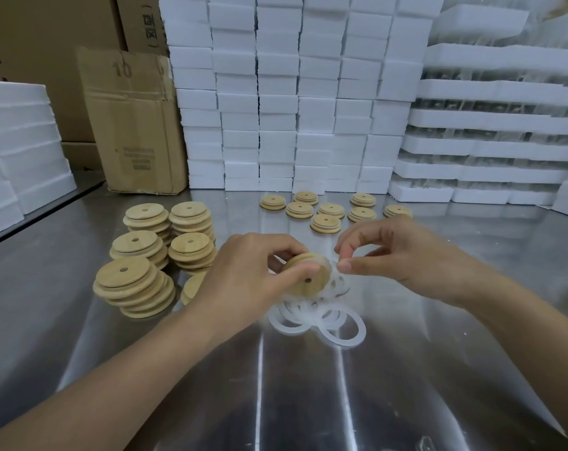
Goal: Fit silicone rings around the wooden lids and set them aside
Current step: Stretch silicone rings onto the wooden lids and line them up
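My left hand (pixel 243 271) grips a round wooden lid (pixel 304 276) with a centre hole, tilted on edge above the table. My right hand (pixel 403 255) pinches a translucent silicone ring (pixel 333 271) against the lid's right rim. Under the hands lies a loose pile of white silicone rings (pixel 321 320). Several stacks of bare wooden lids (pixel 152 252) stand to the left. Further back, several single lids (pixel 328 213) lie spread out flat on the table.
The steel table (pixel 308 385) is reflective. A wall of white foam boxes (pixel 292 109) closes the back, with foam trays (pixel 491 125) at right. A cardboard box (pixel 133 125) stands at back left, with more foam blocks (pixel 19 151) beside it.
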`<state>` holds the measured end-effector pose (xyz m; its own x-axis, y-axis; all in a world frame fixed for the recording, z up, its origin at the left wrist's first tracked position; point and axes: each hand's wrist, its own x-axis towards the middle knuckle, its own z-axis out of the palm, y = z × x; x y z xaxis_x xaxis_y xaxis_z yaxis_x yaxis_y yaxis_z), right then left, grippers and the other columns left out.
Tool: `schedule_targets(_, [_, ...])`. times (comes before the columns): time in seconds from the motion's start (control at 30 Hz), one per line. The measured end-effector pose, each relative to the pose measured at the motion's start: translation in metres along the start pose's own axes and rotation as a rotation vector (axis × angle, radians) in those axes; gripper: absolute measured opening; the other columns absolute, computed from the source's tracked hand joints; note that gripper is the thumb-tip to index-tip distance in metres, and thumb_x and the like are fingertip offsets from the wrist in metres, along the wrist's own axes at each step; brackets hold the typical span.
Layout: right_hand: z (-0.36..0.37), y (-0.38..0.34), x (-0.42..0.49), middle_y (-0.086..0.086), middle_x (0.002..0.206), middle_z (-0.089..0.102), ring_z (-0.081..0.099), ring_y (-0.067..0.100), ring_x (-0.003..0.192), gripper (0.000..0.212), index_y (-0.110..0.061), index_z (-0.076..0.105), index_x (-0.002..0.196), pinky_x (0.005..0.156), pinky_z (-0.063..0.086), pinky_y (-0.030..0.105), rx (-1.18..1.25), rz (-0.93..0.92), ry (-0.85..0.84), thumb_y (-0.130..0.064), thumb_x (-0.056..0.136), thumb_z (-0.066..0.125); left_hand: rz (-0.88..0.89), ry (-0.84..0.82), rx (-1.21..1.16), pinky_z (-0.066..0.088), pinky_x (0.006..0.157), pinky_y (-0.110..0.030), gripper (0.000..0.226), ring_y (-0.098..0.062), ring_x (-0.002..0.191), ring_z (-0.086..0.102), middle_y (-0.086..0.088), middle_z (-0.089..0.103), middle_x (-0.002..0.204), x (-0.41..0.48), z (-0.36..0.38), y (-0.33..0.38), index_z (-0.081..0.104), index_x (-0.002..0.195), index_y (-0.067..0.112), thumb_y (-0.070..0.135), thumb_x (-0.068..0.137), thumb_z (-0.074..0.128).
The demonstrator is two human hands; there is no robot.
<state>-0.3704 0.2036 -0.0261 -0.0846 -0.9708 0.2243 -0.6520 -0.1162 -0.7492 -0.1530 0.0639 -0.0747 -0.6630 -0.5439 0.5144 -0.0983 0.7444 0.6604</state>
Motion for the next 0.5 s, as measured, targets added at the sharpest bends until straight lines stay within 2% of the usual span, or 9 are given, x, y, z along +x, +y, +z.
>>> schedule_targets(0.13, [0.0,0.006,0.0,-0.009,0.097,0.078,0.072,0.006,0.097,0.005,-0.025,0.079,0.088,0.083,0.049,0.012,0.028,0.007,0.108,-0.026,0.087,0.084,-0.08,0.032,-0.168,0.066,0.074,-0.044,0.017,-0.015,0.079,0.079,0.014,0.079,0.099,0.003,-0.007,-0.003,0.081,0.104,0.045,0.045,0.087,0.084])
schedule_targets(0.23, [0.009,0.005,0.0,-0.008,0.102,0.077,0.073,0.009,0.099,0.017,-0.03,0.079,0.102,0.085,0.052,0.014,0.065,-0.031,0.125,-0.024,0.087,0.085,-0.093,0.055,-0.239,0.062,0.075,-0.053,0.018,-0.026,0.075,0.077,0.007,0.079,0.101,0.005,-0.007,0.001,0.081,0.108,0.044,0.033,0.094,0.083])
schedule_targets(0.3, [0.016,0.003,0.0,-0.01,0.108,0.077,0.073,0.011,0.101,0.03,-0.033,0.077,0.115,0.086,0.052,0.015,0.09,-0.064,0.111,-0.023,0.088,0.084,-0.08,0.053,-0.281,0.06,0.065,-0.043,0.017,-0.025,0.077,0.075,0.008,0.08,0.101,0.005,-0.007,0.002,0.083,0.107,0.038,0.025,0.096,0.08])
schedule_targets(0.37, [0.024,0.0,0.0,-0.012,0.114,0.077,0.073,0.013,0.103,0.04,-0.036,0.074,0.125,0.085,0.055,0.018,0.093,-0.092,0.101,-0.022,0.089,0.083,-0.058,0.035,-0.308,0.055,0.065,-0.022,0.016,-0.013,0.083,0.075,0.011,0.081,0.102,0.006,-0.007,0.003,0.083,0.104,0.032,0.018,0.099,0.076])
schedule_targets(0.4, [0.029,-0.001,0.0,-0.013,0.116,0.076,0.073,0.014,0.104,0.041,-0.036,0.073,0.127,0.084,0.056,0.021,0.083,-0.101,0.109,-0.022,0.09,0.083,-0.054,0.025,-0.319,0.054,0.066,-0.018,0.016,-0.012,0.085,0.075,0.011,0.081,0.103,0.006,-0.007,0.003,0.083,0.103,0.029,0.015,0.099,0.075])
schedule_targets(0.5, [0.04,-0.001,0.001,-0.014,0.114,0.077,0.072,0.013,0.103,0.037,-0.037,0.075,0.124,0.076,0.054,0.019,0.038,-0.116,0.188,-0.021,0.091,0.081,-0.037,0.0,-0.316,0.056,0.066,-0.021,0.015,-0.024,0.085,0.076,0.007,0.08,0.105,0.006,-0.007,0.003,0.082,0.103,0.026,0.014,0.101,0.074])
